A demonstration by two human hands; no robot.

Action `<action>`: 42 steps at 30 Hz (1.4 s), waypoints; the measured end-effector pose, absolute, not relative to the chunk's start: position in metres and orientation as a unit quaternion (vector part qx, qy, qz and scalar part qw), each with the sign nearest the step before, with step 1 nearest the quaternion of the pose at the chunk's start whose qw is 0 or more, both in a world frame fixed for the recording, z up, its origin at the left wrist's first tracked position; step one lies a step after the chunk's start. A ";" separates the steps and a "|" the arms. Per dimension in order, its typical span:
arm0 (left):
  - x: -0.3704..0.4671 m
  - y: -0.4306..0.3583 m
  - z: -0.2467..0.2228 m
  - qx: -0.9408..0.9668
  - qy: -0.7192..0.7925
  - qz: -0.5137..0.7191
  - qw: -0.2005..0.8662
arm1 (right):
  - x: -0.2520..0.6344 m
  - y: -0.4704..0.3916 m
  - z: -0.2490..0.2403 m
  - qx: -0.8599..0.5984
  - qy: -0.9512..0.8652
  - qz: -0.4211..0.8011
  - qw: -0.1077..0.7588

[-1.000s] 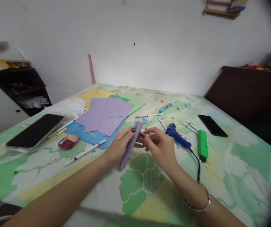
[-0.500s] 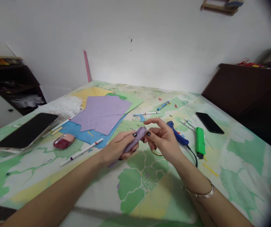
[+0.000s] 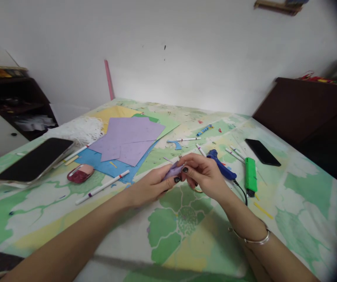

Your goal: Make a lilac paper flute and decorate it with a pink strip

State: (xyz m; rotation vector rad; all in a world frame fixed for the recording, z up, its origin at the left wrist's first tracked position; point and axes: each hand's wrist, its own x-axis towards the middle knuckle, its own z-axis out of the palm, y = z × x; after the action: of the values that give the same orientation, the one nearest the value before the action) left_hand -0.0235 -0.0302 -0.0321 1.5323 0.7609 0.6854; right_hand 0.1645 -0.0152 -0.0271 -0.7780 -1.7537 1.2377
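A rolled strip of purple craft foam or paper (image 3: 172, 172) is held above the table's middle, mostly covered by fingers. My left hand (image 3: 153, 182) is wrapped round it, thumb along the top. At its far end, my right hand (image 3: 202, 170) pinches the tip between thumb and fingers. Just beyond the right hand lies a blue glue gun (image 3: 222, 166) with a black cord. A gold ring-shaped object (image 3: 198, 190) shows partly under the right hand. Purple sheets (image 3: 130, 137) lie farther off to the left.
A green box cutter (image 3: 250, 176) and a dark phone (image 3: 262, 152) lie on the right. On the left are a larger phone (image 3: 36, 160), a pink-and-maroon case (image 3: 80, 173), a white marker (image 3: 102, 188) and white lacy material (image 3: 83, 131). A blue sheet (image 3: 98, 164) sits beneath the purple ones.
My left hand has slid up the purple roll, covering more of it. My right fingers, raised and spread before, have closed in on its end.
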 end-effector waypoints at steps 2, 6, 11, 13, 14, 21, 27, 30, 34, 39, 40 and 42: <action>-0.023 -0.031 -0.031 0.670 0.332 0.284 0.601 | 0.167 -0.015 -0.026 -0.301 -0.717 0.492 0.391; -0.024 -0.031 -0.030 0.677 0.331 0.259 0.605 | 0.171 -0.016 -0.024 -0.296 -0.746 0.476 0.360; -0.025 -0.030 -0.031 0.689 0.341 0.248 0.589 | 0.172 -0.017 -0.021 -0.294 -0.773 0.449 0.339; -0.024 -0.030 -0.031 0.687 0.344 0.249 0.589 | 0.173 -0.017 -0.020 -0.293 -0.785 0.429 0.337; -0.024 -0.030 -0.030 0.683 0.346 0.248 0.593 | 0.173 -0.018 -0.020 -0.291 -0.792 0.417 0.338; -0.023 -0.030 -0.028 0.691 0.364 0.247 0.573 | 0.173 -0.017 -0.022 -0.298 -0.821 0.362 0.325; -0.023 -0.029 -0.028 0.715 0.363 0.246 0.545 | 0.173 -0.017 -0.023 -0.313 -0.835 0.342 0.295; -0.022 -0.028 -0.028 0.714 0.358 0.253 0.546 | 0.172 -0.018 -0.024 -0.298 -0.834 0.339 0.316; -0.022 -0.028 -0.029 0.721 0.366 0.248 0.534 | 0.171 -0.020 -0.024 -0.305 -0.833 0.357 0.294; -0.023 -0.028 -0.028 0.735 0.387 0.243 0.500 | 0.171 -0.022 -0.022 -0.334 -0.817 0.392 0.258; -0.023 -0.028 -0.028 0.739 0.391 0.244 0.491 | 0.171 -0.022 -0.021 -0.335 -0.816 0.397 0.253; -0.023 -0.027 -0.029 0.749 0.398 0.241 0.472 | 0.171 -0.023 -0.021 -0.336 -0.814 0.403 0.248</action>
State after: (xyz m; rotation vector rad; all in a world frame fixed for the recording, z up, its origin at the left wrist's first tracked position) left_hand -0.0231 -0.0267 -0.0291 1.8336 0.9740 0.5904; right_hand 0.1707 -0.0230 -0.0205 -0.9170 -2.2189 1.0985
